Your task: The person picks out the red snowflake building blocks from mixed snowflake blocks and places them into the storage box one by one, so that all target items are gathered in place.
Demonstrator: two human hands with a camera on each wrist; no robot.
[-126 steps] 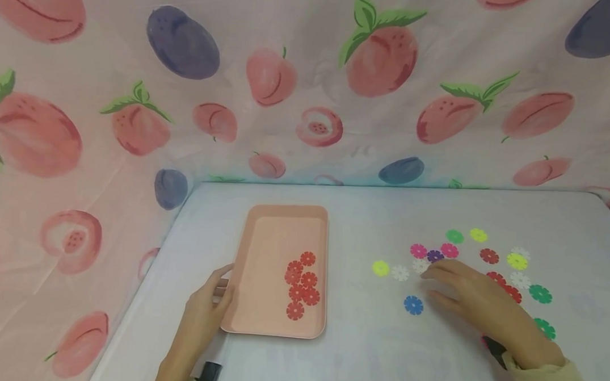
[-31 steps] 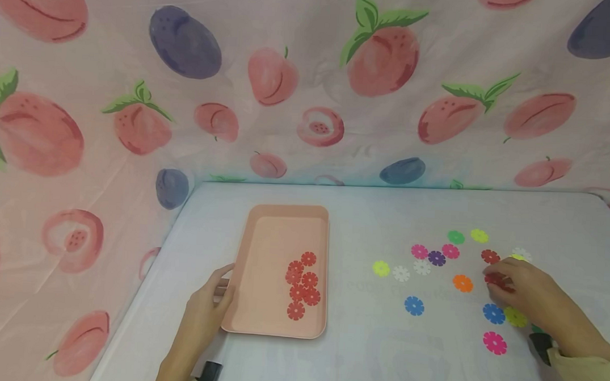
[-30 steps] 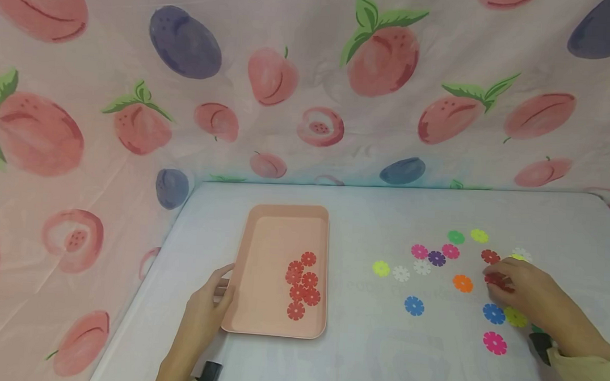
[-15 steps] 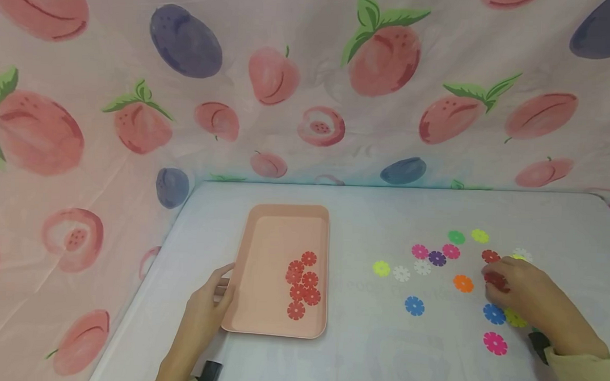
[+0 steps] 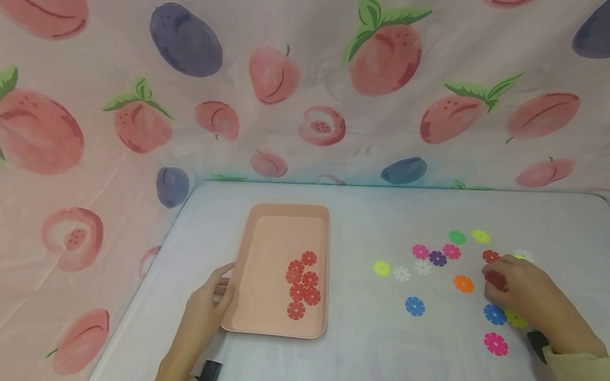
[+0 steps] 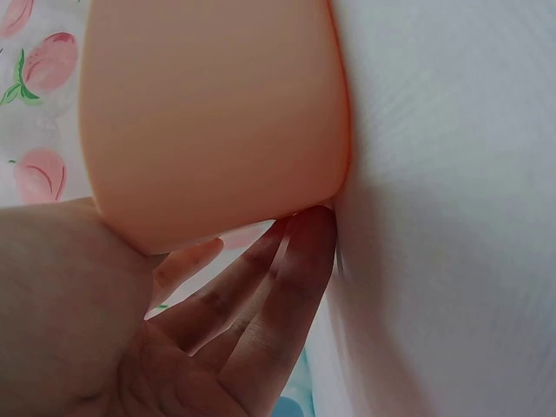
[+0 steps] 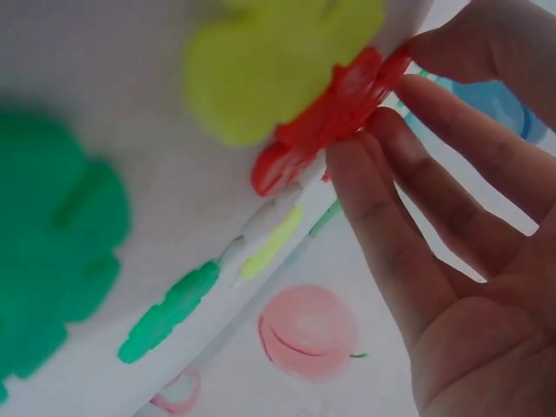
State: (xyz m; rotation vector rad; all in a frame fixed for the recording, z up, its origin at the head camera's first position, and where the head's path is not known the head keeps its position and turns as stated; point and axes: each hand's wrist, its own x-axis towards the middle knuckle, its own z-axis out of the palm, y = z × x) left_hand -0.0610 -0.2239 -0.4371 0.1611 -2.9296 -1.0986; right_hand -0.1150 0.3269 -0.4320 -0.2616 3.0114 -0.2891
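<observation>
In the head view, my left hand [image 5: 205,308] holds the left edge of a shallow peach tray [image 5: 260,268]. The left wrist view has its fingers [image 6: 278,313] against the outer wall of the tray [image 6: 217,113], low by the tabletop. Several red interlocking snowflake discs [image 5: 296,310] lie along the right side inside the tray. My right hand [image 5: 528,291] is over the scattered discs at right, pinching a red snowflake disc [image 5: 494,280]. In the right wrist view, fingertips and thumb meet at red discs [image 7: 334,113]; how many are gripped cannot be told.
Around the right hand lie loose discs: blue [image 5: 494,314], orange [image 5: 464,284], pink [image 5: 496,344], purple [image 5: 438,258], white [image 5: 402,274], green [image 5: 457,237] and yellow [image 5: 381,268]. A red disc [image 5: 490,256] lies just behind its fingers. Fruit-patterned cloth [image 5: 320,72] hangs behind the table.
Since the first frame, my right hand has moved right, uncovering an orange disc, to the red discs. Over the last second its fingers have closed in on the red disc. The left hand stays put.
</observation>
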